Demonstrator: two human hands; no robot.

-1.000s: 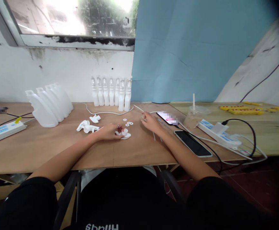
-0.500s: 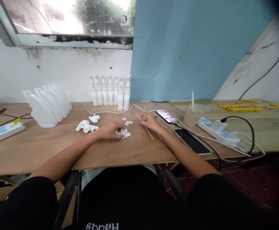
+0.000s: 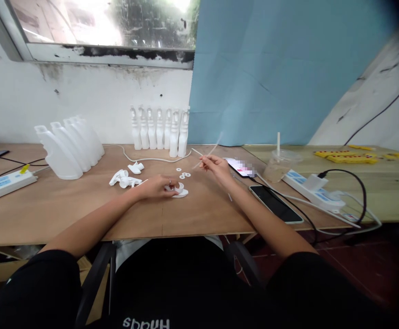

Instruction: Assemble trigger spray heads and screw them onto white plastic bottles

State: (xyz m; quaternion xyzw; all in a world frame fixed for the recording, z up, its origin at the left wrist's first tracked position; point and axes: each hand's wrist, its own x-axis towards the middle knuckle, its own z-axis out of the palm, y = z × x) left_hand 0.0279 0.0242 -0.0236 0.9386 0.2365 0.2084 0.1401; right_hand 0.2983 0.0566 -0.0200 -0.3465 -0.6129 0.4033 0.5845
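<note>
My left hand (image 3: 158, 186) is closed on a white plastic spray head (image 3: 180, 192), held low over the wooden table; the fingers cover part of it. My right hand (image 3: 216, 167) pinches a thin, translucent plastic tube (image 3: 216, 144), which slants up and away to the right and is blurred by motion. Between the hands, a little farther back, lie several small white washers (image 3: 184, 175). Beyond my left wrist, more white spray heads (image 3: 124, 179) rest in a loose group.
White spray bottles (image 3: 160, 132) stand in rows by the wall; larger white bottles (image 3: 64, 153) stand at the left. At the right are two phones (image 3: 276, 204), a plastic cup with a straw (image 3: 279, 164), and a power strip (image 3: 311, 189) with cables. Another power strip (image 3: 7, 185) lies far left.
My right hand has raised the tube and swung it from pointing down toward me to slanting up and away. My left hand stays almost in place with the spray head.
</note>
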